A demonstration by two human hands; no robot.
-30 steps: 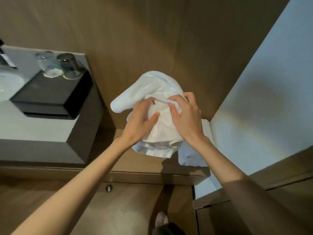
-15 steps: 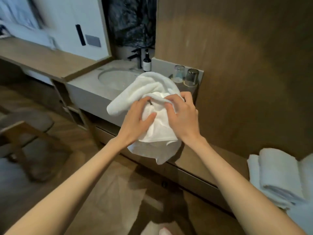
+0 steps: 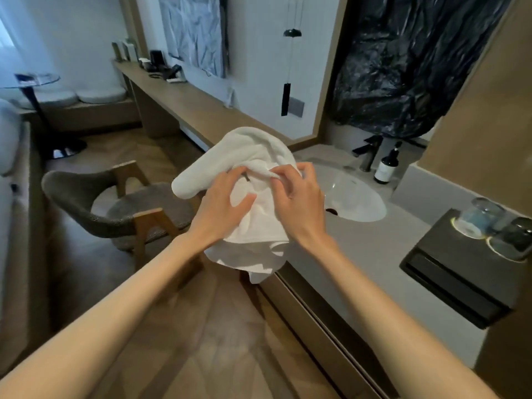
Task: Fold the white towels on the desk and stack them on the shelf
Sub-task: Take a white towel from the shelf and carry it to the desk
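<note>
Two bare forearms reach forward from the bottom corners, meeting at a white towel (image 3: 259,180) held in mid-air above the edge of the grey counter (image 3: 374,249) and the wooden floor. The left hand (image 3: 221,208) lies against the cloth with its thumb spread out over the front layer and its fingertips curled into a fold near the top. The right hand (image 3: 299,200) pinches a ridge of the same fold between thumb and forefinger, the other fingers bent above it. The towel is bunched, not flat: a rounded lobe sticks out to the left, and loose layers hang below the wrists.

Beyond the hands, on the right, are the oval basin (image 3: 357,203), a dark tap (image 3: 370,152) and a dark bottle (image 3: 387,165); two upturned glasses (image 3: 495,228) stand on a black box (image 3: 460,272). To the left is a chair (image 3: 115,203), and behind it a long wooden desk (image 3: 187,102) runs toward the far wall.

Compared with one second ago, the grip on the towel is almost unchanged, but the view has swung from a wood-panelled corner, where folded towels lay on a ledge, to the basin and the desk. This probably means the person is turning toward the desk with an unfolded towel, so folding has not yet begun for this piece.
</note>
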